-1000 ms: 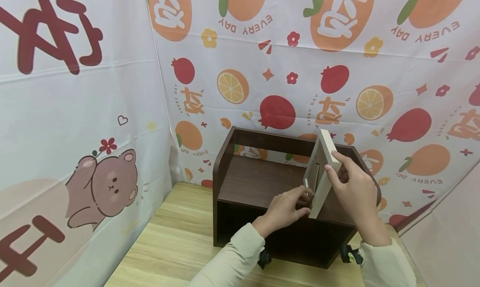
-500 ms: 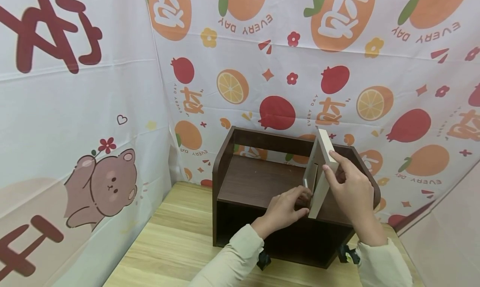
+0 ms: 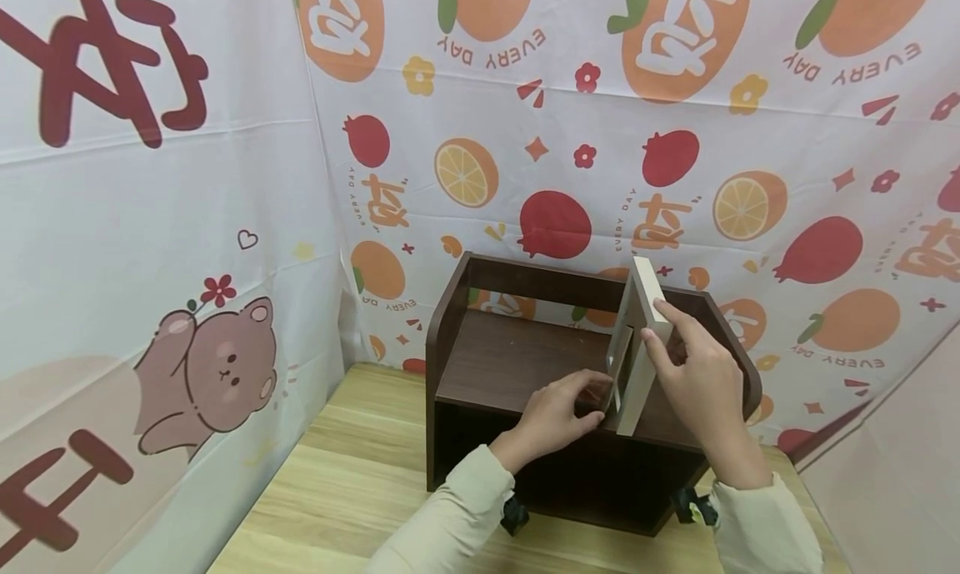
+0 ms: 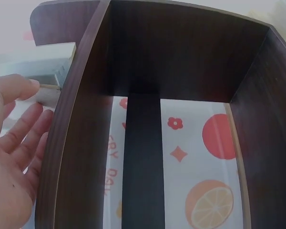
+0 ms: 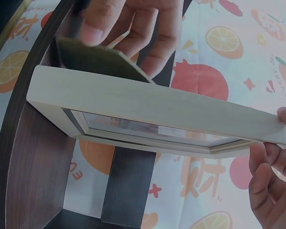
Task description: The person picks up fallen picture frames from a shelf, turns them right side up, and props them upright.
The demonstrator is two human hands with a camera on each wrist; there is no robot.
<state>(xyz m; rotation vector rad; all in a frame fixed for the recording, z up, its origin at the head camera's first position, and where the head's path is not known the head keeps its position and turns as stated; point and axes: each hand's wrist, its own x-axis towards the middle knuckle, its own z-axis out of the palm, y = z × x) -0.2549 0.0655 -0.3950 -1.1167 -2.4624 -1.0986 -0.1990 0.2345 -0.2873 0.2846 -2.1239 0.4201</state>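
Observation:
A cream picture frame (image 3: 636,395) stands on edge on the upper board of a dark brown shelf (image 3: 510,361). My right hand (image 3: 703,382) pinches its top edge between thumb and fingers. In the right wrist view, the pane and cream border of the frame (image 5: 133,93) face the camera. Behind it, a dark stand flap (image 5: 102,61) sticks out at an angle from the back. The thumb and fingers of my left hand (image 3: 553,414) hold this flap by its free edge. The left wrist view shows the left hand (image 4: 14,152) beside the shelf's board, thumb on the flap's edge.
The shelf has raised sides and a back rail (image 3: 547,281), with a dark compartment (image 3: 480,449) below. It stands on a light wood-grain table (image 3: 337,466). A fruit-print cloth (image 3: 495,107) hangs close behind, and a bear-print cloth (image 3: 150,224) hangs on the left.
My left hand has shifted slightly left, away from the frame, and the stand flap has swung out with it. The frame and my right hand have moved only slightly left.

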